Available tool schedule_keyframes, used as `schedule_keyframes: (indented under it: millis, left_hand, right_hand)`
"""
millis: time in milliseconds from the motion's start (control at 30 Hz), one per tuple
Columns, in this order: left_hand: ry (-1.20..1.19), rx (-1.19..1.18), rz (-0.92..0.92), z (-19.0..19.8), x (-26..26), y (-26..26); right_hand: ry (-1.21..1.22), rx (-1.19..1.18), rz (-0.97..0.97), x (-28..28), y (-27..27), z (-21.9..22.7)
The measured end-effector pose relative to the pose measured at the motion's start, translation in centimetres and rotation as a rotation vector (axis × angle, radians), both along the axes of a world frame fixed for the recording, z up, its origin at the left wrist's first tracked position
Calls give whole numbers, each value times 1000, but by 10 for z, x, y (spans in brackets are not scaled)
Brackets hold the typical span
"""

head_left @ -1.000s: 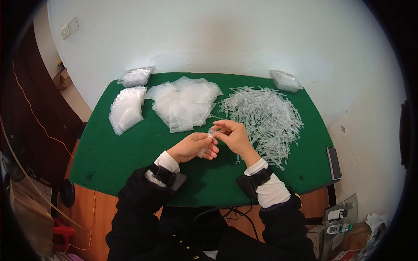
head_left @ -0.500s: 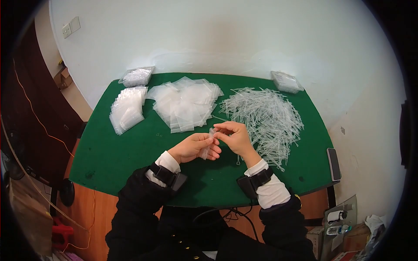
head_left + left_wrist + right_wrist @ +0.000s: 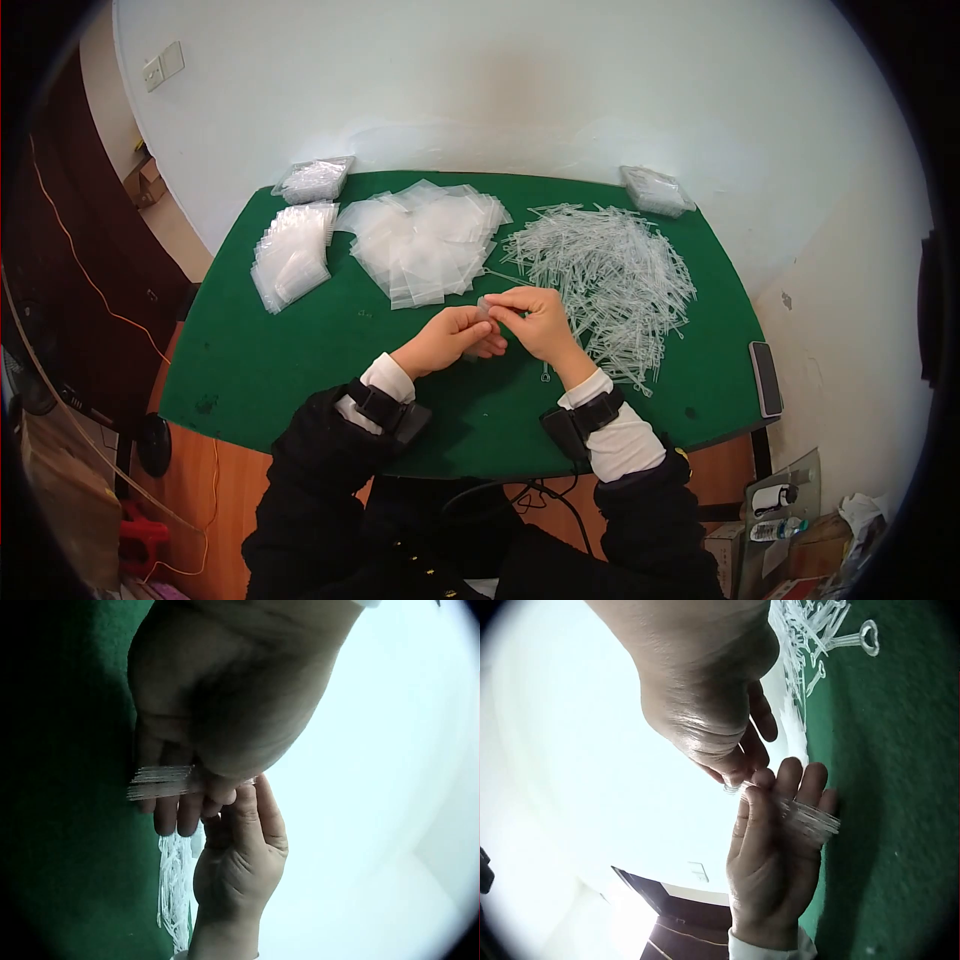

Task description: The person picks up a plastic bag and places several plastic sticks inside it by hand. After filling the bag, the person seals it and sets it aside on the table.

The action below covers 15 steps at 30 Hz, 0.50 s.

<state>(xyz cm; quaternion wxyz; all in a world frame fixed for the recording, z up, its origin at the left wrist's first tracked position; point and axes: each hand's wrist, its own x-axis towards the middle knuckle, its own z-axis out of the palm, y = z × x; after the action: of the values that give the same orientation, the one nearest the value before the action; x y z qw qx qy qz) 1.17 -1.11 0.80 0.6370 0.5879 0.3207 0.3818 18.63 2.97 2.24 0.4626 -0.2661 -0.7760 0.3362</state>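
A small bundle of clear plastic sticks (image 3: 810, 820) lies across the fingers of my left hand (image 3: 440, 343), held under the thumb. In the left wrist view, the straight ends of the sticks (image 3: 159, 782) stick out past the palm side by side. My right hand (image 3: 538, 322) pinches the other end of the bundle with thumb and index finger, right beside the left thumb tip. Both hands are together in front of the large loose pile of clear sticks (image 3: 612, 285), which have loop-shaped heads.
Flat clear zip bags (image 3: 430, 240) are heaped at the table's back middle. A fanned stack of bags (image 3: 292, 255) lies left of them. Packed clear bags (image 3: 313, 180) sit at the back left, another bag (image 3: 657, 190) at the back right. A phone-like device (image 3: 766, 378) is at the right edge.
My left hand has turned a little, so the lower part of the bundle is now mostly hidden in the head view. The right hand keeps pinching the upper end.
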Motion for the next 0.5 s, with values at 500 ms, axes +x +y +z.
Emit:
schedule_keyframes:
  millis: [500]
  left_hand:
    - [194, 287, 121, -6, -2, 4]
  right_hand:
    - [81, -89, 7, -2, -5, 0]
